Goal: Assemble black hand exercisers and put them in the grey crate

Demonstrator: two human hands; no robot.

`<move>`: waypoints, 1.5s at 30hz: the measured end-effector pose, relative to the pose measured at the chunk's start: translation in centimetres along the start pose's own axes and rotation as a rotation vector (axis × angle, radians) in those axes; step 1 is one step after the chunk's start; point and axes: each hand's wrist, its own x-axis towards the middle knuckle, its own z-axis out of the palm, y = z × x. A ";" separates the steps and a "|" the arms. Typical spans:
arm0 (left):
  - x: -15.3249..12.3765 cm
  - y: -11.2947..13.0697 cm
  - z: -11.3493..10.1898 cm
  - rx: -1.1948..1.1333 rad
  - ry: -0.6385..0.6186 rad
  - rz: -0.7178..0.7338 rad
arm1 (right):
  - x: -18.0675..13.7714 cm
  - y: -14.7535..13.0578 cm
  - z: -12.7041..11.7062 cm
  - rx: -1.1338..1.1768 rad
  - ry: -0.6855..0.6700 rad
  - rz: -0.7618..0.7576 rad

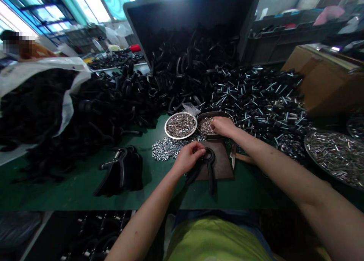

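Note:
My left hand [188, 155] has its thumb and fingers closed on the upper end of a black clamp-like part [211, 170] with a rounded head and two legs. This part lies over a flat brown plate [223, 160] on the table. My right hand [223, 126] reaches into a dark oval bowl [212, 136] of small metal pieces, fingertips pinched together; what they hold, if anything, is hidden. Beside that bowl stands a round white-rimmed dish [165, 131] full of thin metal pins or springs. Loose nuts [165, 149] are spread in front of the dish.
Several finished-looking black clamps [125, 170] stand grouped at left. Black parts [182, 75] and bolts with black knobs [256, 98] are heaped behind. A blade-like tool [233, 156] lies right of the plate. A cardboard box [327, 79] and a tray of metal pins [338, 154] are at right.

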 end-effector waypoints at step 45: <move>-0.5 -0.7 0.7 0.201 -0.044 -0.138 | -5.0 -3.9 3.0 0.735 -0.080 -0.105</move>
